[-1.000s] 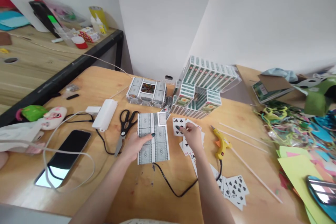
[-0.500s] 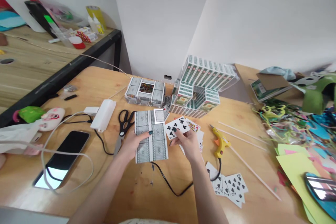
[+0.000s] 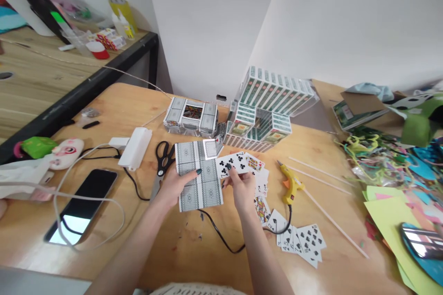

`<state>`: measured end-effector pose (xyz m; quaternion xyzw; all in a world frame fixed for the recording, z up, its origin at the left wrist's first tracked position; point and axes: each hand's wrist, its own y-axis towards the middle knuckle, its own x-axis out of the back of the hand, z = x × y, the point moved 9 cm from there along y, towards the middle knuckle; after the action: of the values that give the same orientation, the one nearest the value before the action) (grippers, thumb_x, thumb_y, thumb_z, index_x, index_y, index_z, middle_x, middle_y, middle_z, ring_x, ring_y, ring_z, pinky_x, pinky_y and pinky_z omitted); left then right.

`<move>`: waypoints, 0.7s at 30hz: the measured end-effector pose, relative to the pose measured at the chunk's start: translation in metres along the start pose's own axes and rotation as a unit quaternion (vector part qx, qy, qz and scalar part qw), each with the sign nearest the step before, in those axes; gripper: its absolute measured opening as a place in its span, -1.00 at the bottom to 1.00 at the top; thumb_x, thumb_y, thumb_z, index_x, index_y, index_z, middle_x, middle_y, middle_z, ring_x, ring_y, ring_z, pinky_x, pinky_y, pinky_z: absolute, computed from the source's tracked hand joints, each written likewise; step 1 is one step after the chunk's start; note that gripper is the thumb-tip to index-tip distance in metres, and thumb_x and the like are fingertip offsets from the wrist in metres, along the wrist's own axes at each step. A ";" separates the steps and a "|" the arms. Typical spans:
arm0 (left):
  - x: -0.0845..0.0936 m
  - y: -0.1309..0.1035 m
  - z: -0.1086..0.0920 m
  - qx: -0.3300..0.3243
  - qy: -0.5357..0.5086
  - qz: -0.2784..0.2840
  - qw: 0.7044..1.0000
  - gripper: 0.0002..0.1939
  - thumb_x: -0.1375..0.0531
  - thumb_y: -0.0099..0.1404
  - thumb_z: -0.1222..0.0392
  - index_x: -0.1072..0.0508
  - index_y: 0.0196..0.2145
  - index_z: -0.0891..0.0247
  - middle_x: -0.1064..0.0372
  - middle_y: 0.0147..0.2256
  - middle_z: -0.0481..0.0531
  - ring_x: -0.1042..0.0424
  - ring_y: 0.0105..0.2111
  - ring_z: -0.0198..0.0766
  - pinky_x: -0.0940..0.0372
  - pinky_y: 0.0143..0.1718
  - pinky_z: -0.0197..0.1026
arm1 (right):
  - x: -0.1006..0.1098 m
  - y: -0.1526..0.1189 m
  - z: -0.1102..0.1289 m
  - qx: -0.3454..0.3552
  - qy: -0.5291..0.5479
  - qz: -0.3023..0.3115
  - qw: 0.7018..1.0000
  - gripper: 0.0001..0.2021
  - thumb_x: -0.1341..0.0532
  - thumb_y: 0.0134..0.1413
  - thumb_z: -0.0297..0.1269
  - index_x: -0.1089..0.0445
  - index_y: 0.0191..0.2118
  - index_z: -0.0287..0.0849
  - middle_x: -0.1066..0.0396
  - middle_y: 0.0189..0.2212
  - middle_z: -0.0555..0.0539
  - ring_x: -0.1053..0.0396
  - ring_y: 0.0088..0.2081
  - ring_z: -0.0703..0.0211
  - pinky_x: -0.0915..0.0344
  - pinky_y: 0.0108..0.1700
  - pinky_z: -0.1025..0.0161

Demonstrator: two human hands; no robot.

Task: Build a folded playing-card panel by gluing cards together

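My left hand [image 3: 175, 188] grips a panel of joined playing cards [image 3: 207, 191], patterned grey-green backs up, with the thumb on top. One white-bordered card [image 3: 210, 149] lies at the panel's upper right corner. In my right hand [image 3: 243, 189], a seven of clubs [image 3: 235, 165] is pinched face up. Its left end is at the panel's right edge; whether they touch I cannot tell. Below and right of that hand lie loose cards, among them a face card [image 3: 262, 209] and a fan of spades [image 3: 306, 242]. Black-handled scissors [image 3: 162, 161] rest beside my left hand, blades partly hidden.
A box covered in cards [image 3: 190, 116] and a structure of stacked card packs [image 3: 273, 97] stand at the back. Right are a yellow glue gun [image 3: 292, 184], its cord, white sticks [image 3: 335, 221] and craft scraps [image 3: 370, 161]. Left are a phone [image 3: 83, 203] and cables.
The seven of clubs has turned flatter, its left end staying by the panel. My right hand has shifted slightly, showing more of the loose cards. The whole view has moved a little.
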<state>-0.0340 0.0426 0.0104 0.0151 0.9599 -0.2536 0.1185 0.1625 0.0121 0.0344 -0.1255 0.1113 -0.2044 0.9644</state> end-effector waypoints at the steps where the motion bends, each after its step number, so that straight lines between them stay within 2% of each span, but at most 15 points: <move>1: 0.000 0.000 0.000 0.004 0.000 -0.002 1.000 -0.42 -0.41 -0.15 0.13 -0.45 -0.13 0.31 -0.55 -0.28 0.14 -0.48 -0.13 0.03 -0.37 -0.12 -0.01 | 0.000 -0.001 0.000 0.002 -0.003 -0.002 1.000 -0.68 -0.30 -0.15 -0.01 -0.29 -0.46 -0.17 -0.33 -0.77 0.05 -0.28 -0.74 0.18 -0.27 -0.63 0.23; 8: 0.001 -0.001 -0.001 0.015 -0.018 -0.003 1.000 -0.46 -0.39 -0.13 0.19 -0.45 -0.13 0.31 -0.52 -0.17 0.17 -0.47 -0.11 0.02 -0.39 -0.14 -0.04 | -0.001 -0.001 0.003 0.033 -0.029 0.007 0.999 -0.67 -0.28 -0.09 0.00 -0.30 -0.47 -0.20 -0.33 -0.79 0.03 -0.29 -0.74 0.20 -0.27 -0.61 0.26; 15: 0.008 -0.003 -0.001 0.032 0.029 -0.018 0.999 -0.56 -0.35 -0.08 0.24 -0.46 -0.17 0.29 -0.55 -0.26 0.10 -0.53 -0.26 -0.08 -0.42 -0.19 -0.08 | -0.002 -0.005 -0.001 0.043 -0.025 -0.009 0.999 -0.63 -0.27 -0.08 0.02 -0.31 -0.36 -0.23 -0.33 -0.78 0.07 -0.28 -0.75 0.21 -0.26 -0.62 0.26; 18: 0.009 -0.002 -0.003 0.024 0.047 -0.009 0.999 -0.60 -0.34 -0.05 0.21 -0.46 -0.20 0.29 -0.55 -0.24 0.12 -0.52 -0.22 -0.05 -0.42 -0.17 -0.06 | -0.004 -0.007 0.000 0.041 -0.016 -0.007 0.999 -0.65 -0.26 -0.06 0.00 -0.32 -0.39 -0.24 -0.33 -0.78 0.05 -0.28 -0.74 0.22 -0.26 -0.60 0.27; 21: 0.007 -0.001 -0.005 0.010 0.049 0.005 0.999 -0.62 -0.34 -0.04 0.19 -0.46 -0.21 0.29 -0.53 -0.20 0.13 -0.50 -0.16 -0.03 -0.41 -0.13 -0.04 | -0.007 -0.010 0.002 0.034 0.001 -0.001 0.999 -0.67 -0.26 -0.04 -0.02 -0.31 -0.49 -0.23 -0.32 -0.76 0.03 -0.28 -0.71 0.25 -0.27 -0.58 0.28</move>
<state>-0.0420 0.0439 0.0138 0.0334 0.9619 -0.2613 0.0729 0.1532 0.0065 0.0399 -0.0929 0.1054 -0.2095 0.9677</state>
